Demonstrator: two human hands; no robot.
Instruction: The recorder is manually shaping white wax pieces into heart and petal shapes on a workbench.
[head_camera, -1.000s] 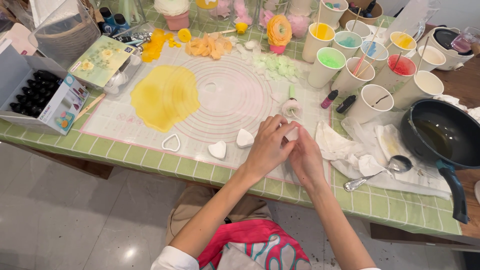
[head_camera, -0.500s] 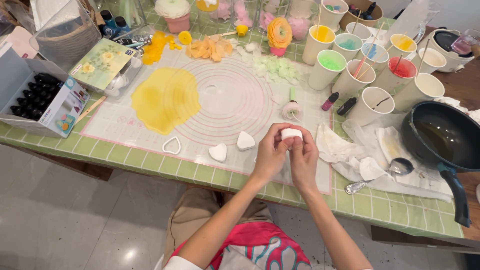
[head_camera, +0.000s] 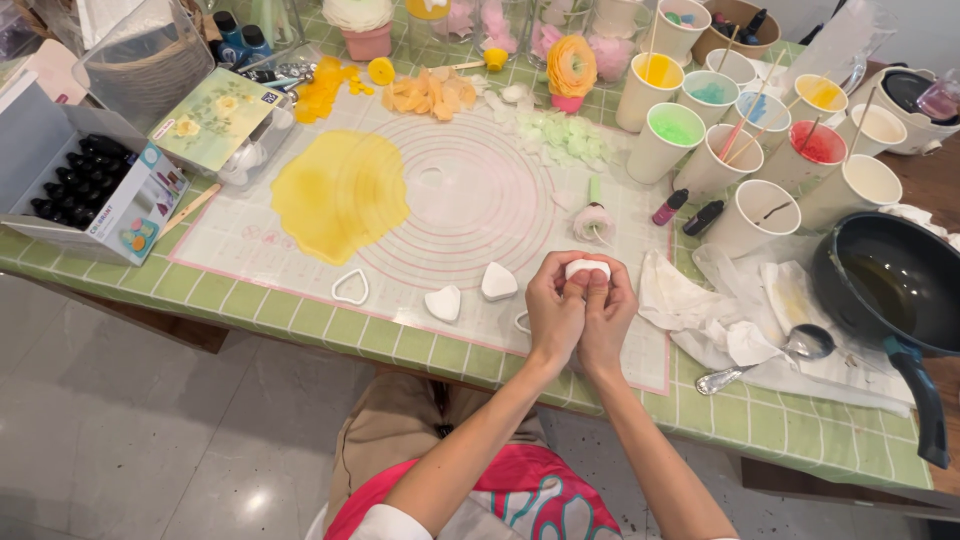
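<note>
Head view: two hands (head_camera: 580, 310) pinch one white piece (head_camera: 587, 268); two white hearts (head_camera: 470, 292) nearby.

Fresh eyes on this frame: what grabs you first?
The two hands, left hand and right hand, pressed together at the mat's near edge, pinching a small white piece in the fingers. Next, the big yellow blob spread over the mat's left half. Then the cluster of paper cups with coloured contents at the far right.

White lump (head_camera: 586, 268): small, rounded, soft-looking, pinched between the fingertips of both hands, top exposed. Held just above the near edge of the silicone mat (head_camera: 470, 200), right of two white teardrop pieces (head_camera: 498, 281).
</note>
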